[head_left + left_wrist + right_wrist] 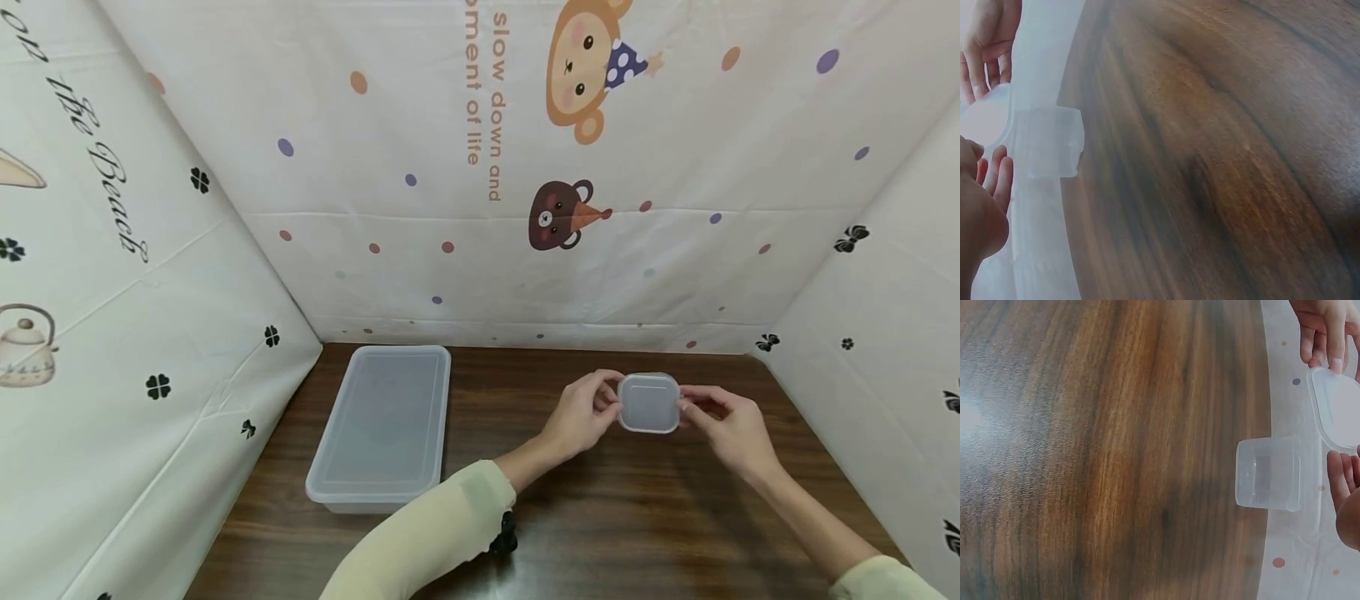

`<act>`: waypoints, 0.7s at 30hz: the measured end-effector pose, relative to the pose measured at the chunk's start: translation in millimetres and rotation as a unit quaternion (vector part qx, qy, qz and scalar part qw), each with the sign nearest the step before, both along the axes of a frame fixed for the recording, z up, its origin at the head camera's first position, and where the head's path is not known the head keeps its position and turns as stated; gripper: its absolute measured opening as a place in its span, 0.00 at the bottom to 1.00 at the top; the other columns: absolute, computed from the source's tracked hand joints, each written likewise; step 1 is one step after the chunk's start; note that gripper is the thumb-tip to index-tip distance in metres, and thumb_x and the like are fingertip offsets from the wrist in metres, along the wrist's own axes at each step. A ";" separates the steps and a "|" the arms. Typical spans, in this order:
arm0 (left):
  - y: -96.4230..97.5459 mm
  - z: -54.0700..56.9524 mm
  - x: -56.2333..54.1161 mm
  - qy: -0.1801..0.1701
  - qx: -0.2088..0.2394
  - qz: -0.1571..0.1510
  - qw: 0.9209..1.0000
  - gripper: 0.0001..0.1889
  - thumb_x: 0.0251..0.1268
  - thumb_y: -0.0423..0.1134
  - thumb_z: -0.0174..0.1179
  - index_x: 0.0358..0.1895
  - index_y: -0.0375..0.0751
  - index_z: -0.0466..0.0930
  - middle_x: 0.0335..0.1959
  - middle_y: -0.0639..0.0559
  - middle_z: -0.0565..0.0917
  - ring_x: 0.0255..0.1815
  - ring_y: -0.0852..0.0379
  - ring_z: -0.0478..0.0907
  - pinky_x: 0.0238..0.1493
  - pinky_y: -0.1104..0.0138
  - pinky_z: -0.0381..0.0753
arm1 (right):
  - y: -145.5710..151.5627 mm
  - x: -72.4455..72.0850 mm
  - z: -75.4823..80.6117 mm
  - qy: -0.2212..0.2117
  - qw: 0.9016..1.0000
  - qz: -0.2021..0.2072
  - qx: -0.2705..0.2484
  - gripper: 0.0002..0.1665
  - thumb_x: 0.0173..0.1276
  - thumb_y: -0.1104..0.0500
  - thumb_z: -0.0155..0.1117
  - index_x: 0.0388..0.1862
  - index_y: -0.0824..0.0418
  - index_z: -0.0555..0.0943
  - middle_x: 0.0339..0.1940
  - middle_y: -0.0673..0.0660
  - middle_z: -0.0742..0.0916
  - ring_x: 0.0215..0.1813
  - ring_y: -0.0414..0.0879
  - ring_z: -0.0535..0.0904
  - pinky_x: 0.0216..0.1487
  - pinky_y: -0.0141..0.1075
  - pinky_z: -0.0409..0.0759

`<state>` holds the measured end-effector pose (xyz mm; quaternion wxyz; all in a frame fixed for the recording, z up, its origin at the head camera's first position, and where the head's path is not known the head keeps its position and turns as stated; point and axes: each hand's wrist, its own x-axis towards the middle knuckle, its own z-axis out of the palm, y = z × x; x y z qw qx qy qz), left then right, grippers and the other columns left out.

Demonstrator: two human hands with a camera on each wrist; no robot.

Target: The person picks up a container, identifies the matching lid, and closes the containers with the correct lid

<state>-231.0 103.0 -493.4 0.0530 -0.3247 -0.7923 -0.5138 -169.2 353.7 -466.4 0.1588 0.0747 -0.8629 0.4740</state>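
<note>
A small translucent plastic lid [648, 404] with rounded corners is held level between both hands. My left hand [581, 417] pinches its left edge between thumb and fingers. At the opposite edge, my right hand [738, 435] grips with fingertips and thumb. Below the lid, a small clear plastic container [1266, 474] stands upright on the wooden table, with a gap under the lid in the right wrist view. From the head the lid hides this container. The left wrist view also has the lid [988, 119] above the container [1057, 142].
A large translucent rectangular box [382, 417] with its lid on stands at the table's left. Printed white cloth walls [465, 275] rise behind and on both sides of the dark wooden table [600, 533]. A small black object [504, 535] shows beside the left sleeve.
</note>
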 end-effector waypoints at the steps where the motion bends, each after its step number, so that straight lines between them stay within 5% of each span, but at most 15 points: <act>1: 1.1 -0.3 -0.3 -0.003 0.001 0.002 1.000 0.21 0.75 0.31 0.66 0.67 0.46 0.78 0.41 0.55 0.83 0.35 0.75 0.78 0.37 0.82 0.81 | 0.0 -0.3 -0.2 0.004 1.000 -0.004 0.002 0.16 0.75 0.68 0.69 0.58 0.74 0.85 0.41 0.64 0.89 0.35 0.33 0.87 0.34 0.28 0.87; 16: 15.2 6.7 -0.7 -0.032 0.017 0.024 0.999 0.20 0.75 0.33 0.67 0.66 0.47 0.79 0.37 0.61 0.80 0.32 0.76 0.77 0.34 0.80 0.82 | 3.7 -10.4 -1.1 0.047 0.998 -0.048 0.007 0.12 0.71 0.73 0.70 0.52 0.75 0.86 0.36 0.56 0.90 0.35 0.34 0.86 0.34 0.24 0.85; 21: 16.6 7.7 0.1 -0.045 0.023 0.028 0.998 0.20 0.75 0.32 0.67 0.66 0.46 0.79 0.37 0.60 0.82 0.32 0.76 0.78 0.34 0.80 0.82 | 3.4 -10.2 -0.3 0.052 0.997 -0.053 0.026 0.12 0.71 0.73 0.71 0.52 0.74 0.87 0.38 0.64 0.91 0.35 0.33 0.86 0.32 0.23 0.84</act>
